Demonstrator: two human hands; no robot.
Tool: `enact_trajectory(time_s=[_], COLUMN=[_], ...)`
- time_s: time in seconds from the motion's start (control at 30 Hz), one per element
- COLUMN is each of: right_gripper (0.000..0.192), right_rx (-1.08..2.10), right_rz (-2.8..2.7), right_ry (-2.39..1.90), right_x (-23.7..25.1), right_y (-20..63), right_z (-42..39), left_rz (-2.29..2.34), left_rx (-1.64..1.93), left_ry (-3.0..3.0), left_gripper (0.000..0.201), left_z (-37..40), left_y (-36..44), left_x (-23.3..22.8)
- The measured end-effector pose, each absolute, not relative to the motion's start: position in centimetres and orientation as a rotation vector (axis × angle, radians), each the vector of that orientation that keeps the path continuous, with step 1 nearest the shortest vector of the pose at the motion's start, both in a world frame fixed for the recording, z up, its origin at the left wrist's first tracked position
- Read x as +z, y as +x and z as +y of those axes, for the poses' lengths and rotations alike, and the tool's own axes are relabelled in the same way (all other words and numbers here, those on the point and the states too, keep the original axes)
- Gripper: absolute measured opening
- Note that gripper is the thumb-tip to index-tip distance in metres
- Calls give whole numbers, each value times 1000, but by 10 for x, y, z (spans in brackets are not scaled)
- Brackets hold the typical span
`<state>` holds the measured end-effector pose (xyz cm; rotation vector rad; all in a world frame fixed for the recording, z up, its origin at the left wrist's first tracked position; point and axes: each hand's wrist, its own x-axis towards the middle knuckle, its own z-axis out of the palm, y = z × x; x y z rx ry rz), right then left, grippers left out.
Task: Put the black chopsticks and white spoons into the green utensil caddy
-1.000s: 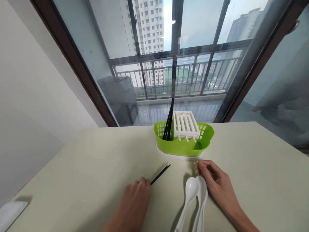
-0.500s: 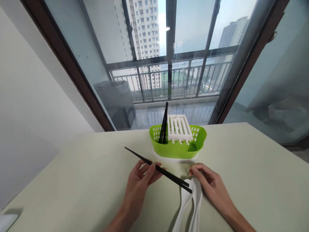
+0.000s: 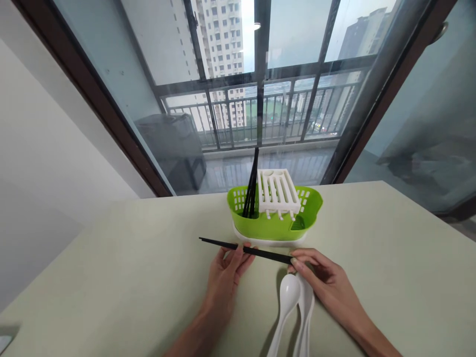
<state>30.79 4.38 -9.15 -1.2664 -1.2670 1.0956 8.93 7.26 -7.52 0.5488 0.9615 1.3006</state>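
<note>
A pair of black chopsticks is held level above the table between both hands, thin tips pointing left. My left hand is closed round their middle. The thick ends are pinched by the thumb and fingers of my right hand. Under and beside the right hand lie white spoons, side by side with handles toward me. Behind the hands stands a green basket on a white base. More black chopsticks lean upright in its left part, and a white slotted rack with hooks sits across its middle.
The pale table stretches to both sides. Past its far edge is a glass door with dark frames, with a balcony railing beyond. A white wall rises at the left. Part of a white object shows at the lower left edge.
The chopsticks have turned from a steep slant to nearly level, and their thick ends have come together. My right hand has taken hold of those ends. The view has shifted slightly.
</note>
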Motion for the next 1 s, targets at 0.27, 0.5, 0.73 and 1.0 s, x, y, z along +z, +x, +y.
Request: enact_trajectory(time_s=[0.27, 0.5, 0.73, 1.0], right_gripper=[35, 36, 42, 41], right_rx=[1059, 1063, 1102, 1170], right_rz=[-1265, -1247, -1209, -1154], right_ry=[-1289, -1310, -1357, -1283], right_x=[-91, -94, -97, -96], right_y=[310, 311, 313, 309], right_z=[46, 46, 45, 48], left_rz=[986, 982, 993, 1185], left_rx=[1252, 1222, 1222, 1337], left_ry=[594, 643, 673, 716], left_gripper=[38, 40, 35, 37], left_z=[71, 70, 68, 76], left_y=[89, 90, 91, 76], left_x=[-75, -74, -76, -68])
